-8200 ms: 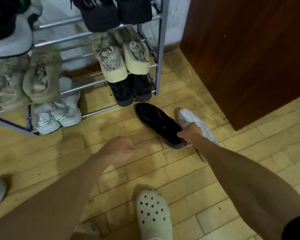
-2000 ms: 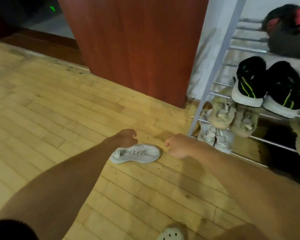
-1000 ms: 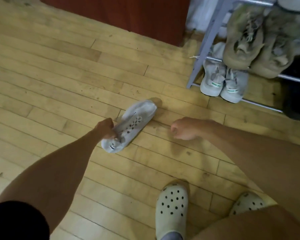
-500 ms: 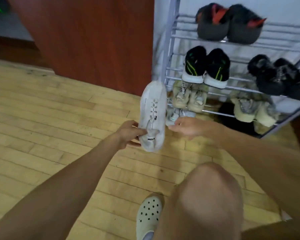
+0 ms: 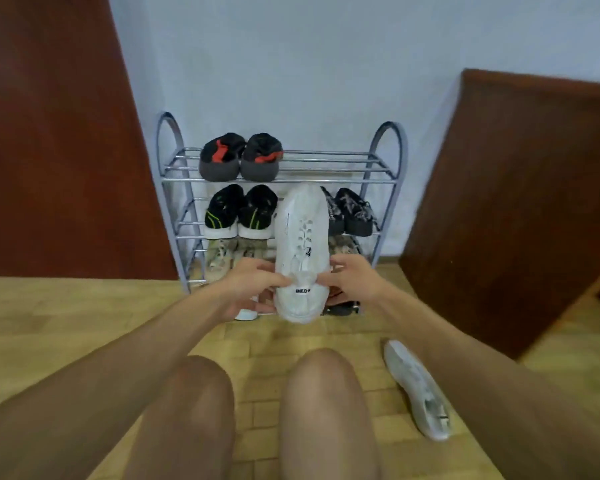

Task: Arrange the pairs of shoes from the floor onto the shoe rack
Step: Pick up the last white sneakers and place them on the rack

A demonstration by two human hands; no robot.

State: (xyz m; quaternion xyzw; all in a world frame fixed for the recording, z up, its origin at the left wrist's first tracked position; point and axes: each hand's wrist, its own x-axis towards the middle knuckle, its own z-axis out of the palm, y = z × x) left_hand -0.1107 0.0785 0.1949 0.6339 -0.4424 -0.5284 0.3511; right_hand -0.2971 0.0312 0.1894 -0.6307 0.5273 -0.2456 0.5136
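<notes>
I hold a white sneaker [image 5: 302, 251] up in front of the metal shoe rack [image 5: 385, 161], toe pointing up and away. My left hand [image 5: 253, 285] grips its heel end from the left and my right hand [image 5: 352, 278] grips it from the right. Its mate, a second white sneaker [image 5: 418, 389], lies on the wooden floor to my right, beside my right forearm. The held shoe hides the middle of the rack's lower shelves.
The rack holds black-and-red shoes [image 5: 239, 161] on the top shelf, black-and-green sneakers [image 5: 238, 213] and dark shoes [image 5: 352, 211] below, beige shoes [image 5: 222, 254] lower still. Brown wooden panels [image 5: 520, 202] stand on both sides. My knees [image 5: 319, 393] fill the foreground.
I have turned to face the rack squarely and lifted the white sneaker higher. My right hand has closed on it, so both hands hold it now.
</notes>
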